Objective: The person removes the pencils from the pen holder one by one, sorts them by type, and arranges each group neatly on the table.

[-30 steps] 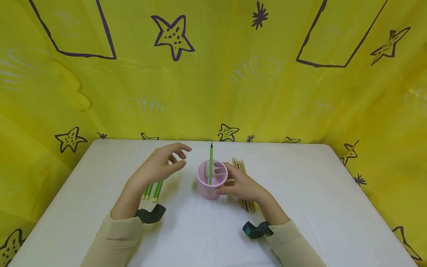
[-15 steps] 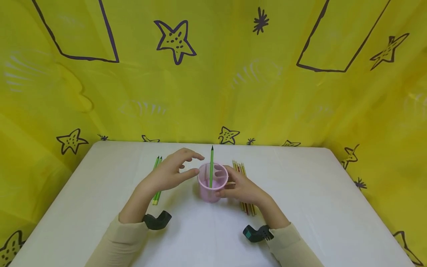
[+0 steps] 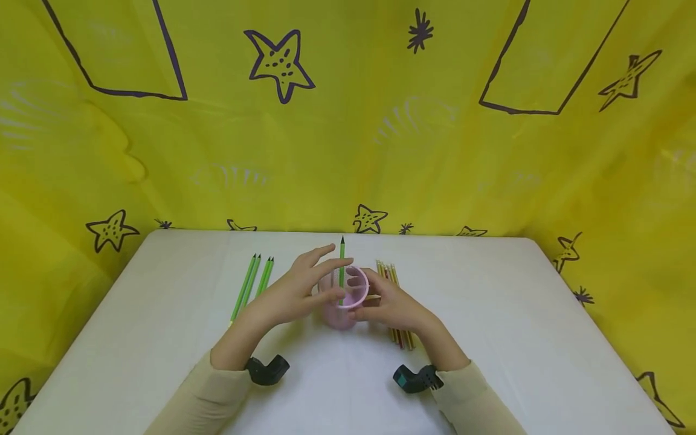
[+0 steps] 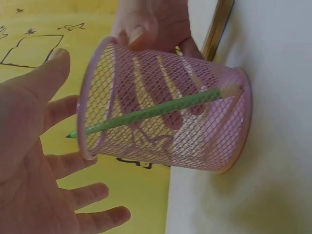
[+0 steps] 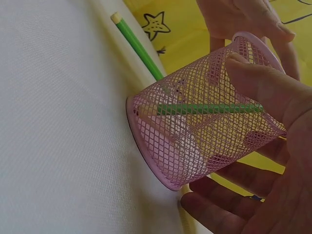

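Observation:
A pink mesh pencil cup (image 3: pixel 338 319) stands upright in the middle of the table, with a green pencil (image 4: pixel 156 111) inside, its black tip up and above the rim. My right hand (image 3: pixel 396 307) grips the cup's right side, thumb in front and fingers curled around behind. At the cup's left, my left hand (image 3: pixel 293 289) spreads its fingers by the rim and the pencil's upper end. The left wrist view shows these fingers extended and apart, pinching nothing; whether one touches the rim I cannot tell.
Several green pencils (image 3: pixel 246 289) lie on the white table (image 3: pixel 342 386), left of the cup and partly behind my left hand. Several yellow and red pencils (image 3: pixel 396 275) lie at the right, partly under my right hand. A yellow patterned curtain (image 3: pixel 337 151) surrounds the table's far side.
My left hand has moved right, from over the green pencils to the cup's rim, uncovering more of them. The right hand keeps its grip on the cup.

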The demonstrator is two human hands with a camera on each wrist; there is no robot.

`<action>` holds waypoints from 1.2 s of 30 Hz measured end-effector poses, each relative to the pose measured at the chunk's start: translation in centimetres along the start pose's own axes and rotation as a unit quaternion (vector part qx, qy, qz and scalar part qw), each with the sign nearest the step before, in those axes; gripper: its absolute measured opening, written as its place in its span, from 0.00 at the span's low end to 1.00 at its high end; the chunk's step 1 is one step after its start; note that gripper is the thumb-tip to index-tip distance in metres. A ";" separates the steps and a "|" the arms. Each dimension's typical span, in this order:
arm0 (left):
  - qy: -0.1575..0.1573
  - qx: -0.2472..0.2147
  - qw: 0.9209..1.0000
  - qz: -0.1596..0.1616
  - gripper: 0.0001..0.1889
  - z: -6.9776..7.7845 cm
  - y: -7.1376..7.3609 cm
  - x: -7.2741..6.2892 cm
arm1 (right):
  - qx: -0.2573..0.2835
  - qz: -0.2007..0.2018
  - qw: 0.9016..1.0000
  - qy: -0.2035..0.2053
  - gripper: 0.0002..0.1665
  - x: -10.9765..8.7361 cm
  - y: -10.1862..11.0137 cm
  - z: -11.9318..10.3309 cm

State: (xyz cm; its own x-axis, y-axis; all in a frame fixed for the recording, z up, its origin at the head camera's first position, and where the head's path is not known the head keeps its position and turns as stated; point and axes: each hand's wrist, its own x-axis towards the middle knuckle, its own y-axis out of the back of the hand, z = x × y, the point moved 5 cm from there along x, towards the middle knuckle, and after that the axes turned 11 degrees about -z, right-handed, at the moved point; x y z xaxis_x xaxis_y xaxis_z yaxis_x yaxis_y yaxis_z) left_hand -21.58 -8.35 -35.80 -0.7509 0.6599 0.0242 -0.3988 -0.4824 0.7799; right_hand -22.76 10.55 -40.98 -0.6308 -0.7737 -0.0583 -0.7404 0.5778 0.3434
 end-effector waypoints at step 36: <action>-0.005 0.019 1.000 -0.001 0.33 0.1 0.9 -0.3 | -0.011 0.003 1.000 -0.018 0.51 0.0 0.0 -0.1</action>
State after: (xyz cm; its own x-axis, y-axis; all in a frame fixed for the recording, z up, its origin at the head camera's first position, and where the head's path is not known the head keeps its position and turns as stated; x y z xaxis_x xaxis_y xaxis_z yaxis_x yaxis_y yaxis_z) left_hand -21.69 -8.89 -35.02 -0.7453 0.6661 0.0286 -0.3799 -0.4595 0.8028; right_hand -22.79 10.51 -40.85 -0.6433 -0.7602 -0.0908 -0.7321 0.5761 0.3634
